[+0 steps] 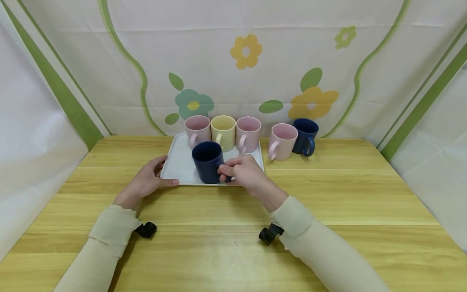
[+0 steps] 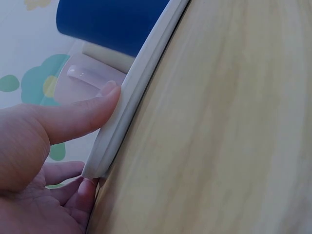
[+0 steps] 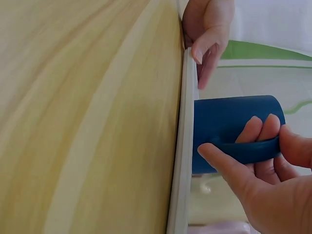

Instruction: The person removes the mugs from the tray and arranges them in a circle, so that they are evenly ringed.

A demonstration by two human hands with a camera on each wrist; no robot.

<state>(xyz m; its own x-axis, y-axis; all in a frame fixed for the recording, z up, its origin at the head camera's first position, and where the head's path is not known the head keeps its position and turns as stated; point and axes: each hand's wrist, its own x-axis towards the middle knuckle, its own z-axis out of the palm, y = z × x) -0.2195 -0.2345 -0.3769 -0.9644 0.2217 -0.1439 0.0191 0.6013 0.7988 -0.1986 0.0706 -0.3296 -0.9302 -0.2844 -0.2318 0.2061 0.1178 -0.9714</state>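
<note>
A white tray [image 1: 178, 164] lies on the table. My left hand [image 1: 147, 176] holds its front left corner, the thumb over the rim and the other fingers at the outer side, as the left wrist view [image 2: 92, 168] also shows. With my right hand [image 1: 248, 172] I grip a dark blue mug [image 1: 208, 164] by its handle. The mug is upright over the front of the tray; its base is low, near the front rim. Behind it on the tray stand a pink mug [image 1: 197, 125], a yellow mug [image 1: 227, 129] and another pink mug [image 1: 251, 132] in a row.
To the right of the tray, a pink mug [image 1: 283, 142] and a second dark blue mug [image 1: 305, 132] stand on the wooden table [image 1: 204, 243]. A flower-patterned cloth [image 1: 219, 81] hangs at the table's back edge.
</note>
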